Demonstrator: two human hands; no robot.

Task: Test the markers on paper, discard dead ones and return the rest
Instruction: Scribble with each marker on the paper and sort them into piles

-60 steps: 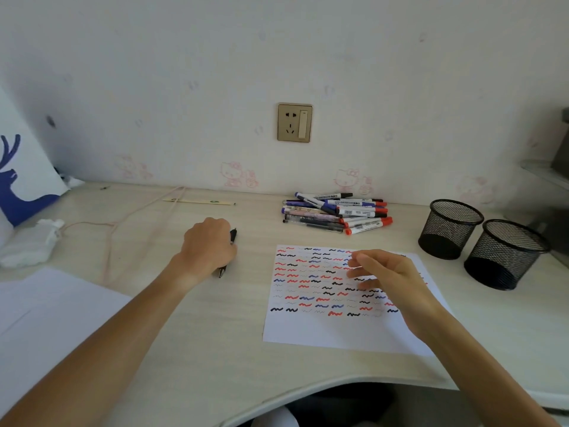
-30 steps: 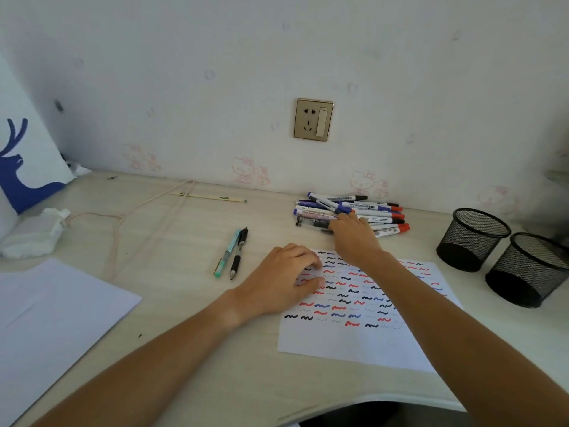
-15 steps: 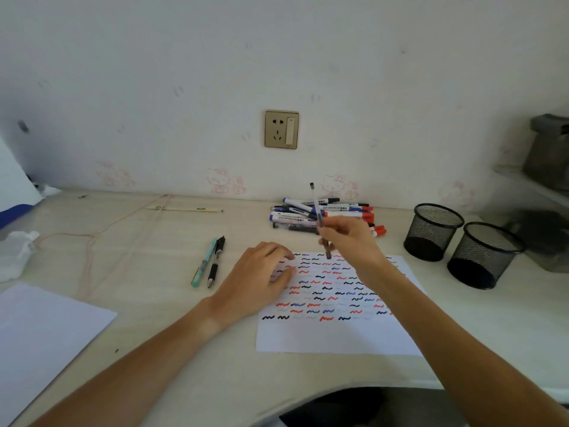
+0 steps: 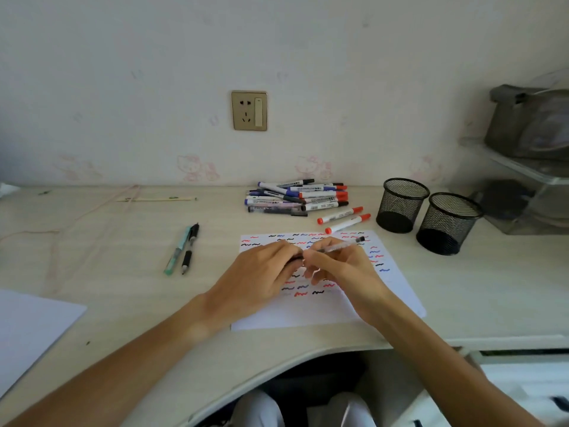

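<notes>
Head view, hands: over the middle of the paper [image 4: 397,300], which lies at the desk's [image 4: 123,291] front edge, the two hands meet.
Right hand [image 4: 345,269]: its fingers [image 4: 317,254] are curled round a slim clear pen [image 4: 338,248], which points toward the desk's back right corner.
Left hand [image 4: 261,272]: its fingers [image 4: 289,251] are curled round the pen's dark near end, probably the cap; whether it is off, I cannot tell.
Work done: wavy red, blue and black test marks cover the paper's far half; the near half is bare.
Set aside: a teal pen [image 4: 177,251] and a black pen [image 4: 190,248] lie side by side left of the paper, well apart from the rest.
Work left: a pile of markers [image 4: 295,197] lies at the desk's back edge, with two red-capped markers [image 4: 345,218] between the pile and the paper.
Containers: two black mesh cups [image 4: 428,215] stand right of the paper; no markers show in them.
Judgement: testing seems well under way, but many markers appear still to need sorting.
</notes>
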